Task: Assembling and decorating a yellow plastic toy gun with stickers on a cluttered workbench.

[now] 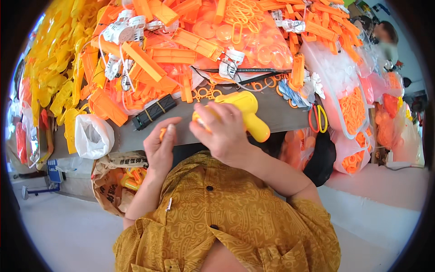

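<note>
My right hand [223, 131] is closed around the front of a yellow gun-shaped plastic toy [253, 117], whose rounded handle points down to the right at the table's front edge. Its fingers hide the toy's front end. To its left, my left hand [159, 149] pinches a small orange plastic piece [162, 134] between thumb and fingers, apart from the toy. A black rectangular block with a band round it [155, 111] lies just beyond my left hand. Orange ring-shaped parts [206, 93] lie behind the toy.
Orange plastic parts [158, 55] and white wired motor units [118, 32] heap across the grey table [283, 111]. Yellow parts [59, 50] pile at the left, near a white bag [94, 136]. Scissors [318, 119] hang at the right edge, beside bags of orange parts [352, 113]. A paper sack [108, 186] stands below.
</note>
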`<state>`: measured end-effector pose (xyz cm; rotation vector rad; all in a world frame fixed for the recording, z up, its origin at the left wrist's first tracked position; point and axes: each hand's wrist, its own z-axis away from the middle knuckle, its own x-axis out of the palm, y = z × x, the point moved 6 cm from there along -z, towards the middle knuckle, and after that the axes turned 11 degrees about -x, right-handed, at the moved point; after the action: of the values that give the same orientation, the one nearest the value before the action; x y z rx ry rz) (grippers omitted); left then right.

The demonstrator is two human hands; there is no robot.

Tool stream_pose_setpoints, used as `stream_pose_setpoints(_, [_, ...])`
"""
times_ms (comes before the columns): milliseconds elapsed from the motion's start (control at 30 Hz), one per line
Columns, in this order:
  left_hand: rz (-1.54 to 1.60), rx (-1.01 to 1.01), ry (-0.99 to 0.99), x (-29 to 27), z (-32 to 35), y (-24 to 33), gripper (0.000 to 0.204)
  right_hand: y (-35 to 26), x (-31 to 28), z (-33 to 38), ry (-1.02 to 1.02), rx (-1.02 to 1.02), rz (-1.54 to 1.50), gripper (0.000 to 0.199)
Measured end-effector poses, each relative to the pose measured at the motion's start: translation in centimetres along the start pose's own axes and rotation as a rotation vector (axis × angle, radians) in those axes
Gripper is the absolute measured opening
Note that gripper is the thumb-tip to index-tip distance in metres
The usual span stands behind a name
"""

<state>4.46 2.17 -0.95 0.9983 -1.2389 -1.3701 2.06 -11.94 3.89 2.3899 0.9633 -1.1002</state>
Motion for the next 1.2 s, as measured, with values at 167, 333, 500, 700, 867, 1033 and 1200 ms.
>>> stream_pose_setpoints(167, [0.112, -0.183, 0.008, -1.3, 0.5, 1.4, 0.026, -0.6, 2.4, 0.3, -0.05, -0.013, -0.063, 0.03])
stream_pose_setpoints(333, [-0.141, -0.189, -0.274, 0.7, 0.2, 4.1, 0.031, 0.9, -1.5, 0.1, 0.18, 0.158, -0.393, 0.034])
stream_pose_setpoints(500, [-0.287, 0.127, -0.713, 5.3, 1.0, 4.7, 0.016, -1.0, -4.4, 0.6, 0.133, -0.138, -0.436, 0.027])
stream_pose_setpoints(700, [-0.467, 0.011, -0.759, 7.8, 0.7, 5.5, 0.024, 0.6, -4.3, 2.3, 0.167, 0.073, -0.579, 0.01])
stream_pose_setpoints(867, [-0.828, 0.707, -0.293, 6.2, -0.7, 8.7, 0.045, 5.3, -3.2, 6.4, 0.227, 0.964, -0.939, 0.002])
stream_pose_setpoints(1033, [-0.884, 0.708, -0.369, 7.0, -3.2, 4.9, 0.05, 6.5, -2.3, 6.2, 0.255, 0.981, -0.867, 0.004])
stream_pose_setpoints(1200, [-0.836, 0.661, -0.219, 6.4, -3.6, 3.8, 0.056, 8.1, -1.8, 4.2, 0.091, 0.783, -0.664, 0.006])
